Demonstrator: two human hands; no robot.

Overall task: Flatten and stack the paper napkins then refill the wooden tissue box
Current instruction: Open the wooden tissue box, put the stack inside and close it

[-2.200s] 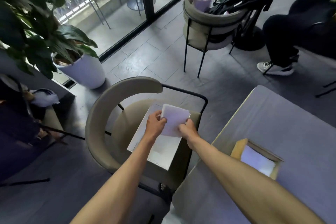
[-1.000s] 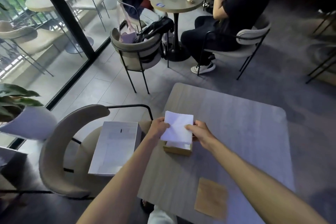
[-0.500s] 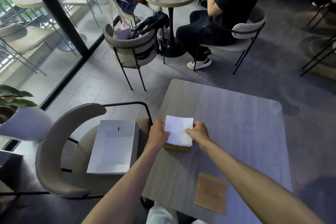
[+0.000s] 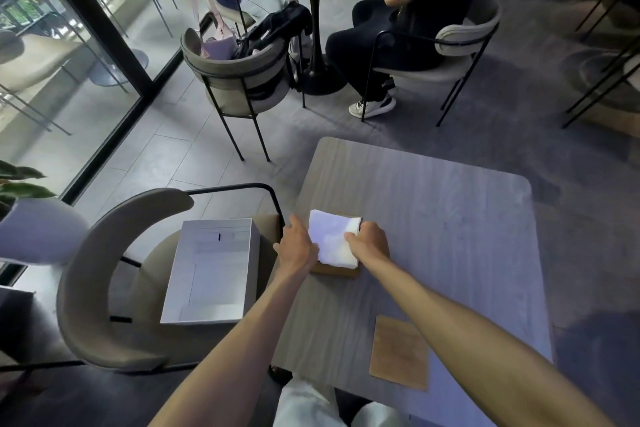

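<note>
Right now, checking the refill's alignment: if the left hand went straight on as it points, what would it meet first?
Probably the napkins on the wooden box; the left hand seems to hold their left edge.

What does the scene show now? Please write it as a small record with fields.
napkin stack: white, rests on the wooden tissue box
left hand: holds the stack's left edge
right hand: holds the stack's right edge
wooden panel: flat on the table, near the person
white carton: open, on the chair
</note>
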